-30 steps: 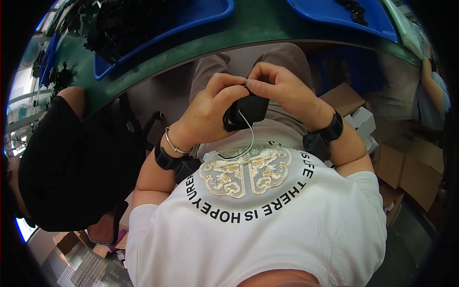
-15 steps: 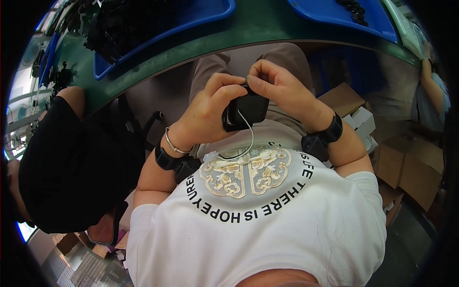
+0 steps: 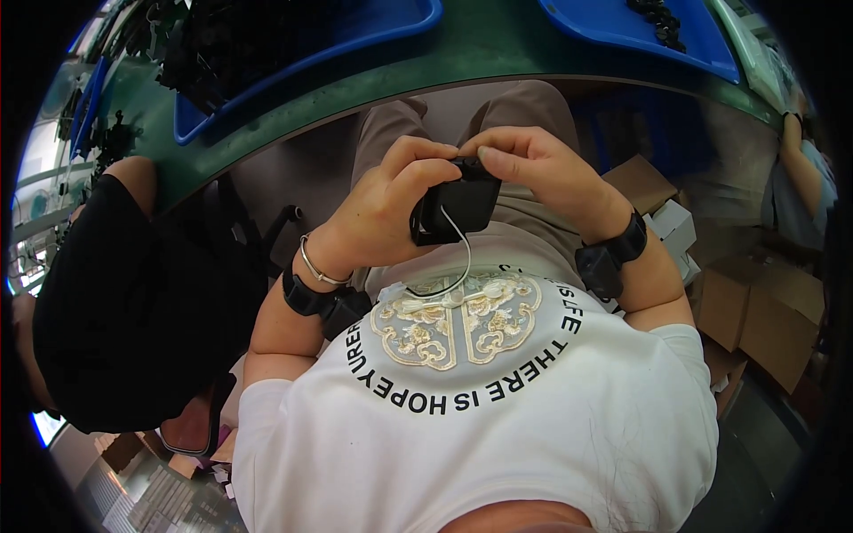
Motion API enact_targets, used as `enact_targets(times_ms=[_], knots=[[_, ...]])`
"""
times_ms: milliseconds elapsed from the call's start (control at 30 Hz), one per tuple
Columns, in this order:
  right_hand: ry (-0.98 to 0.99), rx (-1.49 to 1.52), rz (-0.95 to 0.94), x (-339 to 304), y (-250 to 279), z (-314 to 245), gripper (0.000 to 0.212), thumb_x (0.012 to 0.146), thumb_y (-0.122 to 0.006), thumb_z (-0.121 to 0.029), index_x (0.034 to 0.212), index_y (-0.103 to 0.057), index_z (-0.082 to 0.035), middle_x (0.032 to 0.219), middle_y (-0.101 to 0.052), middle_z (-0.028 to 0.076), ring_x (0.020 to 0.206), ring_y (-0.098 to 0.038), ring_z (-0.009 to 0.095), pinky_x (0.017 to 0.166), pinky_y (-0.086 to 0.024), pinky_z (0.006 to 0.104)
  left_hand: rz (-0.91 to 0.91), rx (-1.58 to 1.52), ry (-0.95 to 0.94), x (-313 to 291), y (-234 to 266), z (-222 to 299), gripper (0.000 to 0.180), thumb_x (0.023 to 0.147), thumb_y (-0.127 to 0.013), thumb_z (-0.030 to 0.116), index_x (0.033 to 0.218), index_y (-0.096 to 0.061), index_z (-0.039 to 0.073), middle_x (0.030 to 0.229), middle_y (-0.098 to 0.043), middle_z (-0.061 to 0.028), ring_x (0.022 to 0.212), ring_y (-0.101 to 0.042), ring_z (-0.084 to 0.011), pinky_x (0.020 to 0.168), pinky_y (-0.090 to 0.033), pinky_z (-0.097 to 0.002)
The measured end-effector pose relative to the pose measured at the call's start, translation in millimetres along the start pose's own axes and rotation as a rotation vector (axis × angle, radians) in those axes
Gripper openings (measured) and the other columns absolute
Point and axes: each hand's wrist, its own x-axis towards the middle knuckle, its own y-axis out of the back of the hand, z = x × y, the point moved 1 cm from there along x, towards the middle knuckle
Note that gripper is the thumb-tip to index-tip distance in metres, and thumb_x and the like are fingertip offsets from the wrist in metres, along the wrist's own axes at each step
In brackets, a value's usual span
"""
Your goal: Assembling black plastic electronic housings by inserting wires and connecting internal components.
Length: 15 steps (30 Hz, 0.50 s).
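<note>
A black box-shaped case [image 3: 471,204] with rounded corners is held over my lap, just short of the bench edge. From its near face a thin white cable [image 3: 466,251] loops down to a small white connector [image 3: 391,291] against my shirt. My left hand [image 3: 384,200] grips the case from its left side, thumb and bent fingers around its upper left part. My right hand [image 3: 539,169] is closed at the top right corner, thumb and index finger pressed on the far edge. Whatever small part lies under those fingertips is hidden.
Beyond my lap runs a green bench [image 3: 355,102], bearing a blue tray [image 3: 302,65] of black parts and another blue tray [image 3: 613,40]. A person in black [image 3: 142,302] sits close on my left. Cardboard boxes [image 3: 755,311] stand at my right; another person's arm [image 3: 795,155] shows at far right.
My right hand has shifted slightly right, its fingers flattening from a raised pinch onto the case's upper right corner. The left hand keeps its hold, nearly unmoved.
</note>
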Motion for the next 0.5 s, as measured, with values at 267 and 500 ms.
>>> enact_targets(times_ms=[267,500], knots=[[0.014,0.033,-0.008,6.3,-0.9,7.8,0.025,0.089,-0.058,-0.025,0.096,-0.056,-0.001,0.083,-0.054,-0.003,0.077,-0.046,0.003,0.068,-0.038,0.0173,0.002,-0.002,-0.028,2.0,0.8,-1.0,0.064,0.054,-0.082,0.009,0.108,-0.048,0.006,0.109,-0.049,-0.0152,0.082,-0.06,-0.0308,0.067,-0.052,-0.0341],[0.032,0.038,-0.009,4.1,1.1,2.6,0.025,0.09,-0.058,-0.023,0.101,-0.055,-0.001,0.089,-0.055,-0.002,0.081,-0.049,0.004,0.072,-0.04,0.0179,-0.038,-0.004,-0.003,3.3,4.6,-3.0,0.066,0.054,-0.082,0.01,0.109,-0.048,0.006,0.109,-0.049,-0.0153,0.082,-0.06,-0.0306,0.066,-0.052,-0.034]])
